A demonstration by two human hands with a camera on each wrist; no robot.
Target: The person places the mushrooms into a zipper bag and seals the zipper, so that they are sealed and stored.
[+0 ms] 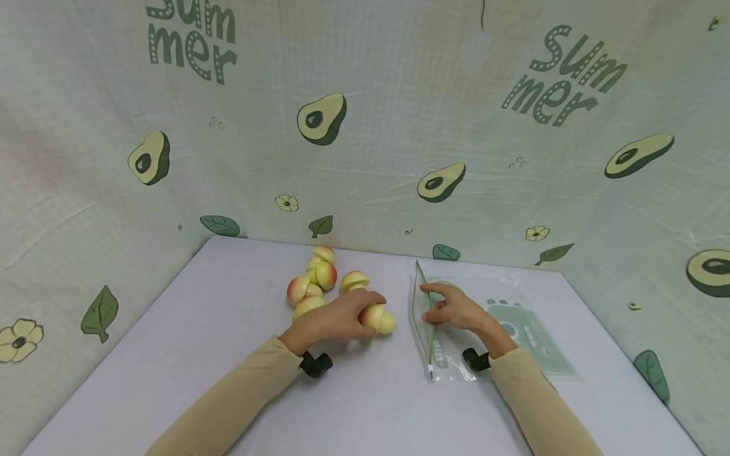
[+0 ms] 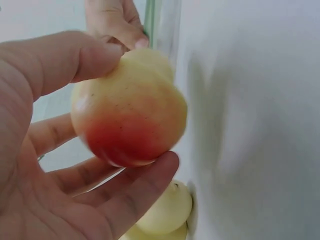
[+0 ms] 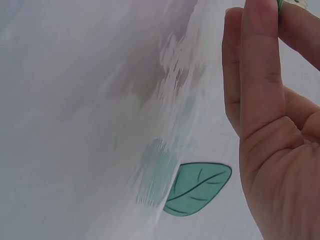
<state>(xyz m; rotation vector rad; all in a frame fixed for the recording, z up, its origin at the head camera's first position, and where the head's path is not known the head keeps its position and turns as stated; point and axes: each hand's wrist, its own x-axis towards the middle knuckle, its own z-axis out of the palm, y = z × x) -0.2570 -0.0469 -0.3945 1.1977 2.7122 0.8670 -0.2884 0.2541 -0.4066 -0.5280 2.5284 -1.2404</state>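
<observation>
My left hand (image 1: 340,316) grips a yellow mushroom-shaped piece (image 2: 132,115) with a red blush, thumb on top and fingertips below. Its paler, smaller lobe points to the right in the head view. To the right, my right hand (image 1: 459,311) pinches the green-edged mouth of a clear zip bag (image 1: 536,354) between thumb and fingers. The bag lies on the table with its mouth parted, facing the held piece. A small white slider (image 1: 431,373) sits at the near end of the green edge. Another yellow piece (image 1: 355,280) lies just beyond the left hand.
Several more yellow and red pieces (image 1: 312,288) lie clustered left of the left hand. A white table (image 1: 365,405) carries everything. Cloth walls (image 1: 376,126) printed with avocados and leaves stand at the back and sides.
</observation>
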